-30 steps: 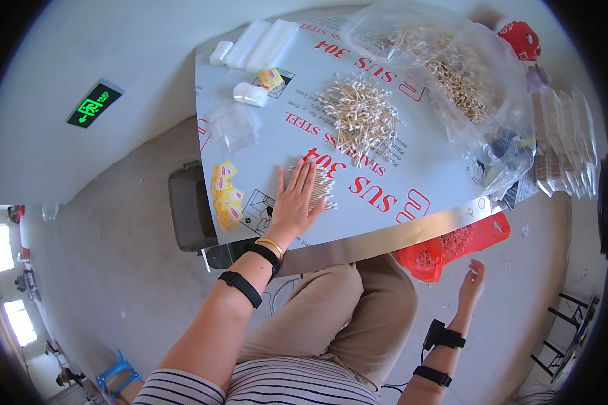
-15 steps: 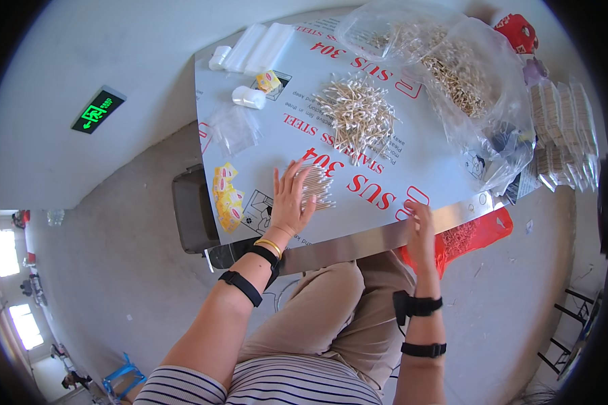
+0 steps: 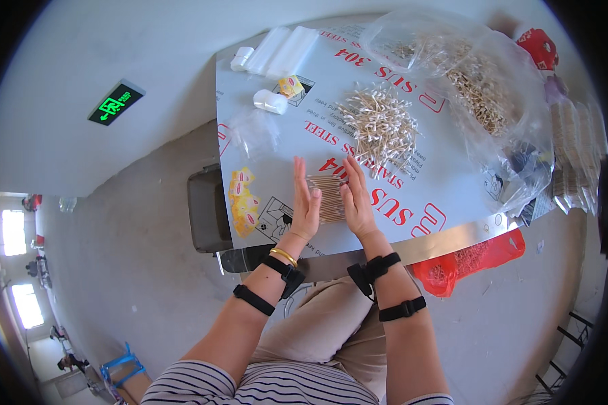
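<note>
On the metal-topped table, a small batch of cotton swabs [image 3: 329, 197] lies in roughly parallel rows between my two palms. My left hand [image 3: 306, 208] stands on edge against its left side, fingers stretched out. Facing it, my right hand [image 3: 358, 204] is on the right side, with straight fingers and its thumb at the swabs. Neither hand wraps round anything. Just beyond, to the right, rises a loose pile of cotton swabs [image 3: 380, 127] pointing every way.
Yellow printed cards [image 3: 243, 202] lie left. Behind them are clear plastic bags [image 3: 253, 131], a white roll [image 3: 270, 102] and clear sleeves [image 3: 282, 52]. A large clear bag of swabs [image 3: 479, 94] sits far right; packed bundles [image 3: 574, 148] stand beyond. A red bag [image 3: 469, 260] hangs below the front edge.
My right hand has come left from the table's front edge to the right side of the swab batch. My left hand has turned from lying over the batch to stand at its left side.
</note>
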Demonstrator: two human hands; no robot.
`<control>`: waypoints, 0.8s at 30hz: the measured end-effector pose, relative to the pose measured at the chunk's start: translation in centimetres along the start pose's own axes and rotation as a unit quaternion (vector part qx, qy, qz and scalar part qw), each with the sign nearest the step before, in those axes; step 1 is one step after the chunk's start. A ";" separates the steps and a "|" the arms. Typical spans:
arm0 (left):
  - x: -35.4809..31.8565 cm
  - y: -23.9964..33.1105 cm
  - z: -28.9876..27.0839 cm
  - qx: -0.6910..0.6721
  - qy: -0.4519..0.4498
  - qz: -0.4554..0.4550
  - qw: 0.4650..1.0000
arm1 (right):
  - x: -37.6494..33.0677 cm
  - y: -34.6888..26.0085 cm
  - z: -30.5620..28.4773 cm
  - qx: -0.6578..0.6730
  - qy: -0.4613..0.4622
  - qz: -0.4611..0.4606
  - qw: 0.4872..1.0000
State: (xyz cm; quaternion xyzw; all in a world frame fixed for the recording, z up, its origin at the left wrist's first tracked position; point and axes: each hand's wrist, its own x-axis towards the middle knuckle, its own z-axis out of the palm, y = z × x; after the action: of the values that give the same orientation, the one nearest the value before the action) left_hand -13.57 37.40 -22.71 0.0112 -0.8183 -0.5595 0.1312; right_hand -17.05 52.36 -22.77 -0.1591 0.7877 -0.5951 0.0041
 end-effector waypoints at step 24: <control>-0.3 0.0 -3.0 0.186 -0.064 0.044 0.979 | -2.6 0.5 -5.2 -0.027 0.159 0.031 0.986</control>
State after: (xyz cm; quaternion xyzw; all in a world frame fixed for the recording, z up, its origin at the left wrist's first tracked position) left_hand -12.55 34.68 -21.73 -0.0364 -0.9147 -0.3903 0.0984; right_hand -15.72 57.99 -22.25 -0.0383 0.7987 -0.5909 -0.1070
